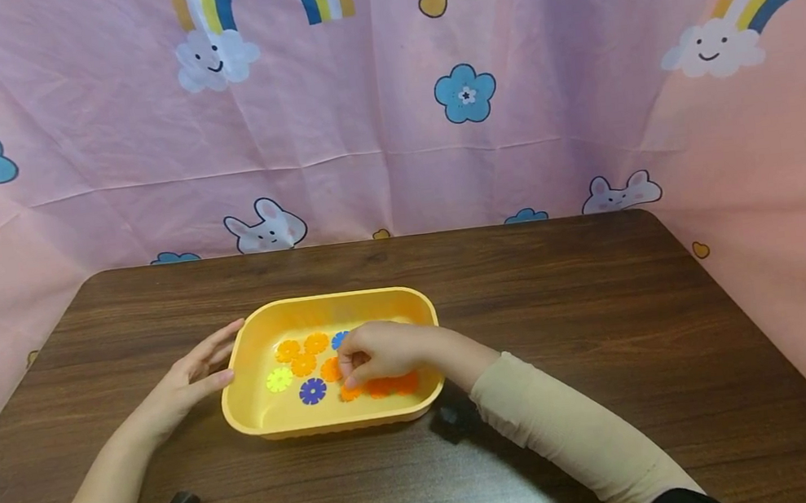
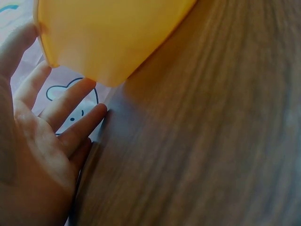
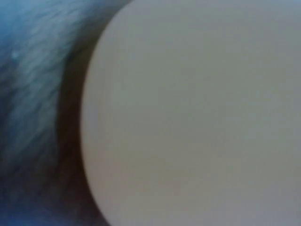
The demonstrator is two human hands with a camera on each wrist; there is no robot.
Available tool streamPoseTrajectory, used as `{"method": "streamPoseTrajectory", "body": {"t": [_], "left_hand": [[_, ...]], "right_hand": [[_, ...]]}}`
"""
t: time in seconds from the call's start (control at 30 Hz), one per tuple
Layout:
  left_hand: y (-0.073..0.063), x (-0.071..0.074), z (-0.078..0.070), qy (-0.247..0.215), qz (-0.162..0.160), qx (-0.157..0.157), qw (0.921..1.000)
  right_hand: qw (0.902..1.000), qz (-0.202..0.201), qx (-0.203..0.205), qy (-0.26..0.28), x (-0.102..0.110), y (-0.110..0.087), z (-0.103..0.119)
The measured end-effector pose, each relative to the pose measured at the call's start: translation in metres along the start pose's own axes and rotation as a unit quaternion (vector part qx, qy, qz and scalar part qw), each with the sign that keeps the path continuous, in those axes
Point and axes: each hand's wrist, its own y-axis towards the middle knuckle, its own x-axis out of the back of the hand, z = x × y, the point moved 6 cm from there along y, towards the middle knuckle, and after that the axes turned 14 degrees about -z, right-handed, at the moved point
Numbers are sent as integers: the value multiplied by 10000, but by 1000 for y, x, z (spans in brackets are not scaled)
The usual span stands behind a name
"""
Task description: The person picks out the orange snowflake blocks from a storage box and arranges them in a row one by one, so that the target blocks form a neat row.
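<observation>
My right hand (image 1: 384, 350), fingers curled, was just over orange flower-shaped pieces (image 1: 379, 388) in the yellow plastic tray (image 1: 248, 403), any pinch impossible to tell; my left hand (image 1: 188, 379), fingers extended, touched its end.

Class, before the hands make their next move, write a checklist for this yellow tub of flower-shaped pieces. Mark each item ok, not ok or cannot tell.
1. Yellow tub upright on the table: ok.
2. Left hand at the tub's left side: ok.
3. Right hand reaching into the tub: ok.
4. Right fingers gripping a piece: cannot tell.
5. Purple piece uncovered: ok.
6. Clear right wrist view: not ok, blurred.
</observation>
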Motion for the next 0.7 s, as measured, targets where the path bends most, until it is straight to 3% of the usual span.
{"method": "streamPoseTrajectory", "body": {"t": [0.37, 0.53, 0.7], "left_hand": [[-1, 1, -4, -90, 42, -81, 9999], [-1, 0, -2, -38, 35, -44, 10000], [-1, 0, 1, 50, -7, 30, 10000]], "right_hand": [[9976, -600, -114, 340, 21, -9, 5], [9921, -1016, -145, 725, 31, -18, 5], [9848, -1497, 86, 874, 47, -31, 9]]}}
